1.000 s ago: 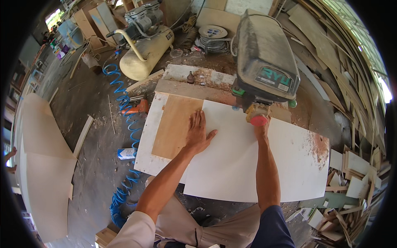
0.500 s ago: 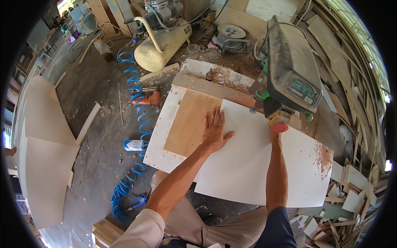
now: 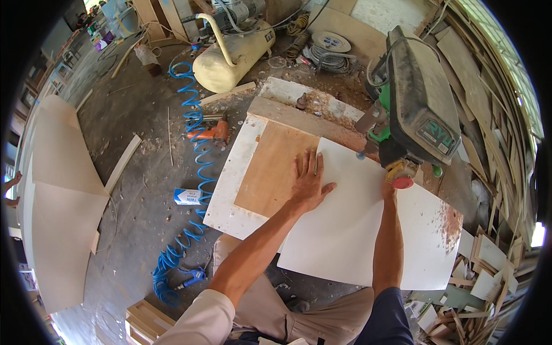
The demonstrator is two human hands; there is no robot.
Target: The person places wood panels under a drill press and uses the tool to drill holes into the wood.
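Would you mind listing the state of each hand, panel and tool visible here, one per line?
left hand: open, flat on the white panel
right hand: at the drill press's red knob, grip hidden
white panel: lying flat, overlapping the brown board
brown board: flat, partly covered
drill press: upright, over the panel's edge
blue air hose: coiled, on the floor

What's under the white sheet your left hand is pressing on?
Under the white sheet a brown plywood panel sticks out leftward, lying on a white board. Left hand lies flat on top; the rest underneath is covered.

White panel (image 3: 368,230) farther under saw (image 3: 417,115)
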